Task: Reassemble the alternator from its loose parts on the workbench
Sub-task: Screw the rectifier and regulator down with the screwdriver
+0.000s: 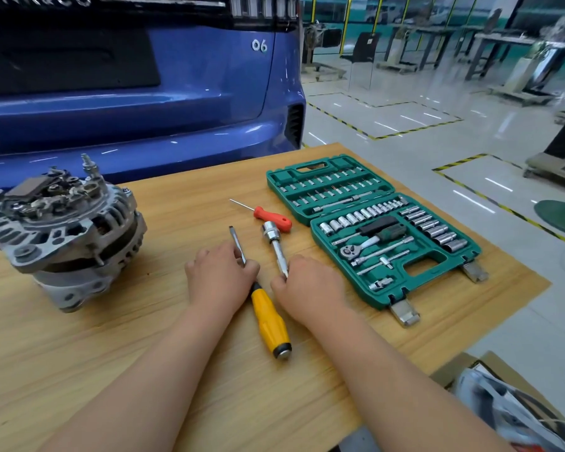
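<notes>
The silver alternator (64, 236) stands on the wooden workbench (128, 347) at the left, its rear end with exposed terminals facing up. A yellow-handled screwdriver (269, 321) lies in the middle of the bench, and my left hand (221, 278) holds its metal shaft between curled fingers. My right hand (307, 285) pinches the near end of a steel extension bar with a socket (274, 244), which lies pointing away from me. The two hands sit side by side, well to the right of the alternator.
A small red-handled screwdriver (268, 216) lies beyond the socket. An open green socket set case (382, 236) fills the right of the bench. A blue car's rear (144, 102) stands just behind the bench. A cardboard box (503, 402) sits below the bench's right corner.
</notes>
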{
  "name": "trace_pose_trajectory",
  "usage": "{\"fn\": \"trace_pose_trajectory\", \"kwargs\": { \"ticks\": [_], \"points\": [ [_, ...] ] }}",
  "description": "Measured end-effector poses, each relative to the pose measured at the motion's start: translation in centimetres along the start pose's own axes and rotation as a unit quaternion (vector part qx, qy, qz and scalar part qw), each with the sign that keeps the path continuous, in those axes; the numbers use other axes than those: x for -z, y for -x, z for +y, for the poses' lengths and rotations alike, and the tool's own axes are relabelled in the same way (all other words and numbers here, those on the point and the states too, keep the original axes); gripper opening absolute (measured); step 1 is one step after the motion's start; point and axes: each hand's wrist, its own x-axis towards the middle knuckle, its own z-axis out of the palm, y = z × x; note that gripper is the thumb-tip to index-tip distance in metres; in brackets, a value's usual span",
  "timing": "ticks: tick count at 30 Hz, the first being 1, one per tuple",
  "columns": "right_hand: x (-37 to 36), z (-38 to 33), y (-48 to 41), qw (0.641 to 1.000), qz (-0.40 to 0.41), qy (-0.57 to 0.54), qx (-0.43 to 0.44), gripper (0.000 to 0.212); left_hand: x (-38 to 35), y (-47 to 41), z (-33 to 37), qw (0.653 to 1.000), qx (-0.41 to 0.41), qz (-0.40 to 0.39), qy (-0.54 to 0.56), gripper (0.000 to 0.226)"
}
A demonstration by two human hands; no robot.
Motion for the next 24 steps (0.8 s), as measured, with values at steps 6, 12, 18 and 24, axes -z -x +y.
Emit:
{"fn": "trace_pose_trajectory", "kwargs": {
  "ticks": [6, 12, 18, 24],
  "points": [
    [-0.7, -0.4, -2.2, 1.0, 0.023, -0.009, 0.006, 0.04, -0.6, -2.1, 1.6, 1.0, 0.005, -0.018, -0.004, 0.019],
    [-0.7, -0.7, -3.7, 0.999, 0.034, -0.007, -0.003, 0.052, -0.6, -3.6, 2.2, 0.999, 0.02, -0.032, -0.015, 0.021],
    [-0.7, -0.4, -2.4, 0.985, 0.068, -0.153, -0.038, 0.048, -0.1, -2.0, 1.2, 0.972, 0.061, 0.061, 0.218, 0.023],
    [-0.8, -1.7, -2.3, 0.979, 0.07, -0.19, -0.028, 0.036, 2.7, 2.0, -0.2, 0.967, 0.012, 0.008, 0.254, 0.021]
  ]
}}
